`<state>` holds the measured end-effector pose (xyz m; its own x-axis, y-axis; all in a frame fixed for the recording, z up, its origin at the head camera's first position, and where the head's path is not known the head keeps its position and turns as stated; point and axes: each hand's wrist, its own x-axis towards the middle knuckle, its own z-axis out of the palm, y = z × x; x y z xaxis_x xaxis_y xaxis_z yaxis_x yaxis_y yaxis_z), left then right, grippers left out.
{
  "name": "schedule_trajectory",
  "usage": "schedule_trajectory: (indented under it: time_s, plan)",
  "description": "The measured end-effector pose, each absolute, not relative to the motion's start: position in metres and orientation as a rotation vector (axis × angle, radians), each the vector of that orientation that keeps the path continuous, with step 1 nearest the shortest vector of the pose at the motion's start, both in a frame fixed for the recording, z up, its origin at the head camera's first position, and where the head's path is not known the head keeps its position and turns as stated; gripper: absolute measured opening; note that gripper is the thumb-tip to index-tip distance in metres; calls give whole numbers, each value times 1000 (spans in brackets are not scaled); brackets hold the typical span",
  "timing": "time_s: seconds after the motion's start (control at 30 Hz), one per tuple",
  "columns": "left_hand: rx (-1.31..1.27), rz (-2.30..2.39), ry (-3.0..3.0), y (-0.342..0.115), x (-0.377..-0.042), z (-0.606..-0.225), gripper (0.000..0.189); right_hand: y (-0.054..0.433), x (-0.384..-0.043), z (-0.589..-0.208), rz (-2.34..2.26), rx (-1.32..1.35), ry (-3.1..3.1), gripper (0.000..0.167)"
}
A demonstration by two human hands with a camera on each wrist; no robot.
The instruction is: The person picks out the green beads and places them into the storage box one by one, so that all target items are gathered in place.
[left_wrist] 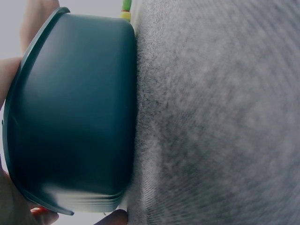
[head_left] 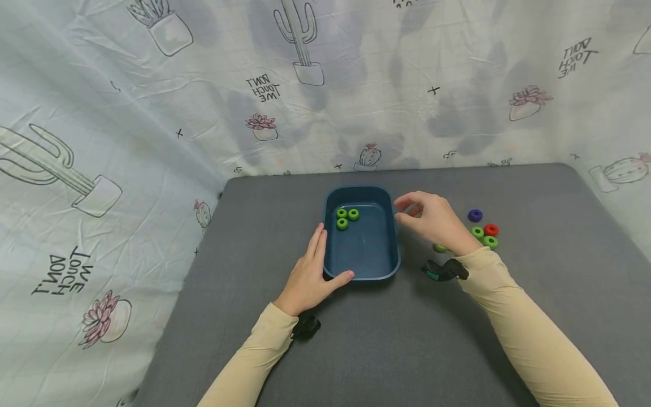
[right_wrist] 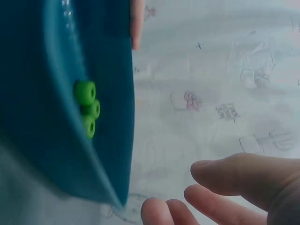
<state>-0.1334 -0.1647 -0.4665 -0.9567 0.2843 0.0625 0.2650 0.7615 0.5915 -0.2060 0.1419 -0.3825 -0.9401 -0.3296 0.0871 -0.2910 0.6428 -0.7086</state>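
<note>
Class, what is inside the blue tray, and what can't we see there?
Three green rings lie clustered in the far left part of the blue tray; whatever is directly beneath them is hidden.

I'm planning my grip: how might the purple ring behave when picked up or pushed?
The purple ring is probably light, being small beside the tray. It lies flat, so a push would likely slide it. Its rounded side might roll if tipped on edge.
</note>
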Motion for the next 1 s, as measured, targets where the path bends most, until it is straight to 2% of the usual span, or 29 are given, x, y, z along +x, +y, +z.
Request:
schedule_trajectory:
  time_s: [0.6, 1.0]
  plan:
    - [460, 967, 2916, -164, -133, -467, 113, 191, -177, -401, -999, -461, 2921, 33]
    - [458, 972, 2919, -165, -133, -468, 112, 200, -173, -425, -948, -423, 2880, 47]
